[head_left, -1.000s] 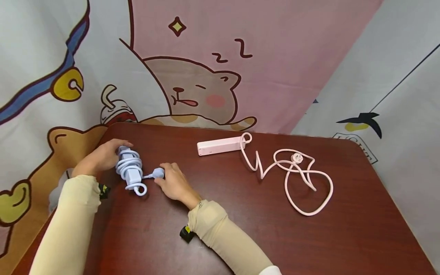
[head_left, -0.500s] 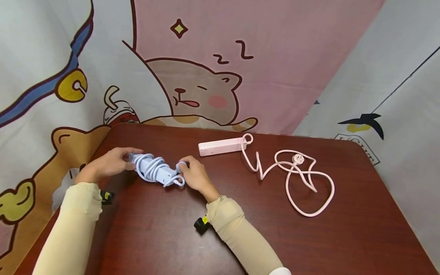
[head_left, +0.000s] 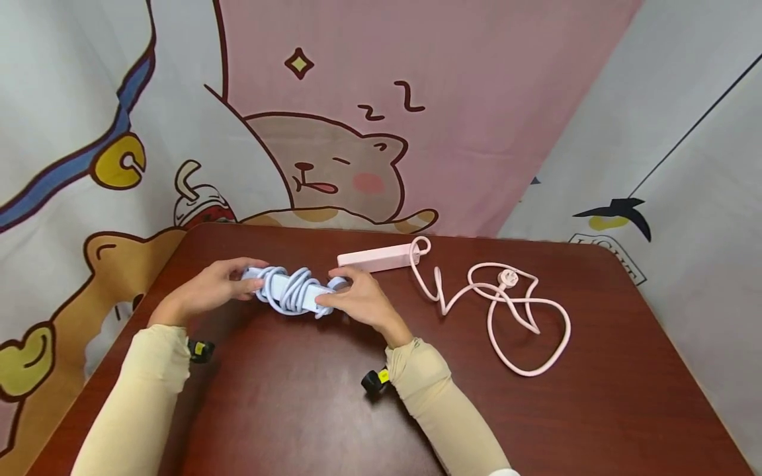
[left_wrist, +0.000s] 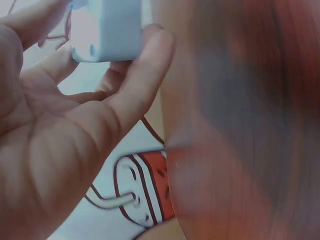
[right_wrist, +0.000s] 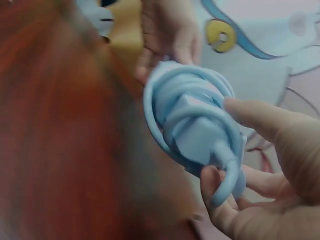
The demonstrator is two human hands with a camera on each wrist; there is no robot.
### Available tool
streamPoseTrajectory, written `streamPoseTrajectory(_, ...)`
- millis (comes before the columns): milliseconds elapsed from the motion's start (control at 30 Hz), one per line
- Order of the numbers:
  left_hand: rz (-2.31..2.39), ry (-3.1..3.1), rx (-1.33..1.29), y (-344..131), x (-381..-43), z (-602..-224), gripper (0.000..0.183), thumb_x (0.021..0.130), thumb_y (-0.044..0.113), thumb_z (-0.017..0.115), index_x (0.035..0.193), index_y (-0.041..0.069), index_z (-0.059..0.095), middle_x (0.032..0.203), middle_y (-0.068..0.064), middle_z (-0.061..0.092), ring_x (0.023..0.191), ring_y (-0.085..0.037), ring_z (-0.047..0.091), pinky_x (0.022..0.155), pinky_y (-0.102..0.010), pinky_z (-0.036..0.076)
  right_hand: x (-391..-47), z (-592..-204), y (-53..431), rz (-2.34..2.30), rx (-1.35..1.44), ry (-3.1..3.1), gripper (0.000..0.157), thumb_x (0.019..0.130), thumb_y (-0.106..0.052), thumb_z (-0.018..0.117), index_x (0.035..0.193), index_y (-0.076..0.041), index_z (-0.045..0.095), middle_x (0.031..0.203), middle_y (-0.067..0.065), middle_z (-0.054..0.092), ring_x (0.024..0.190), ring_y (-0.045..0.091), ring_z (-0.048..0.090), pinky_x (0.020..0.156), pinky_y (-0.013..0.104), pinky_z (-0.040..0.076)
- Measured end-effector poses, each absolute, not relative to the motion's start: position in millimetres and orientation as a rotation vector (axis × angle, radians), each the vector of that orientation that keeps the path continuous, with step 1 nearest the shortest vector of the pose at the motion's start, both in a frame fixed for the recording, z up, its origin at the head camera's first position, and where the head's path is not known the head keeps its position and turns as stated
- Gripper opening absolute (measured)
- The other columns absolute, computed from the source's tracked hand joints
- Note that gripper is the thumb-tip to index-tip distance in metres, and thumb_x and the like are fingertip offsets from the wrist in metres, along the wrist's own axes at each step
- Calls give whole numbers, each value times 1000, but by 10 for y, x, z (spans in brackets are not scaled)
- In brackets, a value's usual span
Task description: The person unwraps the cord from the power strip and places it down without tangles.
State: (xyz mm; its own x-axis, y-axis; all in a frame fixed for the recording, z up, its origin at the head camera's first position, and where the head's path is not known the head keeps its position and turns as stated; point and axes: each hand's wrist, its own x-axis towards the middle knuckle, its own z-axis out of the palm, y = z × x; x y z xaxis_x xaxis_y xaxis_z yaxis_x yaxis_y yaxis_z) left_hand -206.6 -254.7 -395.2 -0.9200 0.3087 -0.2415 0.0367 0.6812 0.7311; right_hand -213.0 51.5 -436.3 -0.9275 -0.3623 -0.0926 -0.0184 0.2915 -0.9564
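A pale blue power strip (head_left: 309, 301) is held level between both hands, its cord (head_left: 296, 283) wound in several loops round the body. My left hand (head_left: 214, 288) grips its left end between thumb and fingers; the left wrist view shows the bare strip end (left_wrist: 112, 35) there. At the other end my right hand (head_left: 366, 303) holds the strip, thumb on the near side. The blue plug (head_left: 337, 283) lies beside the right fingers, partly hidden. A cord loop (right_wrist: 227, 182) sticks out by the right fingertips in the right wrist view.
Behind the right hand lies a pink power strip (head_left: 381, 257) on the brown table (head_left: 309, 410). Its pink cord (head_left: 530, 374) spreads rightward in loose loops, with a pink plug (head_left: 508, 278) among them. A cartoon-printed curtain (head_left: 476, 132) hangs along the table's back and sides.
The blue power strip has moved right and turned from pointing toward me to lying nearly crosswise. Both hands moved right with it; the right hand now grips the strip's end as well.
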Motion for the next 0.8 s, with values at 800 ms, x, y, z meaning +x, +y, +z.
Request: streamPoseTrajectory(800,1732,2499,645,-1186,-2104,-3431,63,83,11,85,141,17,59,122,-9,70,97,-19,70,79,-24,59,-2177,-3521,2114,-1863,-85,1964,50,96,-21,68,135,7,56,90,-4,74,80,8,70,74,24,59)
